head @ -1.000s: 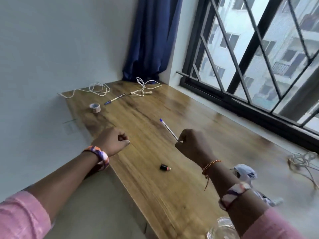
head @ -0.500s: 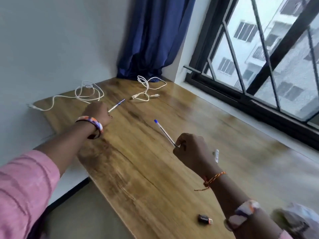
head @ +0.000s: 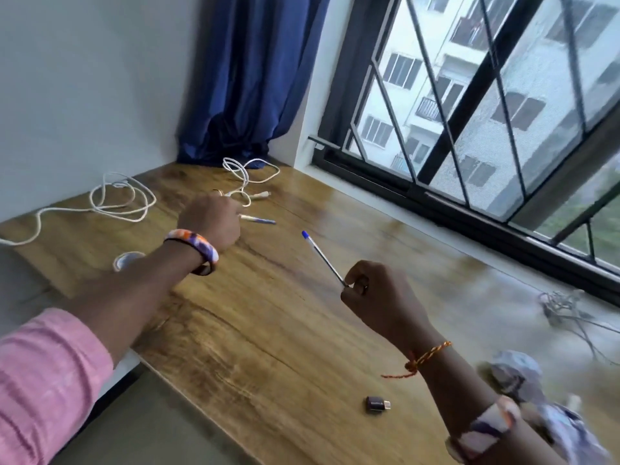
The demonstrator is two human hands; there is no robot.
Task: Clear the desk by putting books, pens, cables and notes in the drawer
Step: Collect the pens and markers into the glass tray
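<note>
Now right hand (head: 375, 297) clenched on a clear pen (head: 323, 258), blue cap aimed up toward the far left corner of the bench (head: 268, 347), long axis slanting, raised over mid-bench. Left hand (head: 211, 223) curled round one end of a second pen (head: 258, 219) near the far edge, barrel pointing right, grasped end hidden. White cables (head: 117, 199) looped along the far edge; right edge blurred, items there hard to make out.

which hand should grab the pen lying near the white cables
The left hand. It is curled right at the lying pen, whose end disappears under its fingers, and seems to hold nothing else. The right hand is nearer the body and already pinches another pen.
</note>
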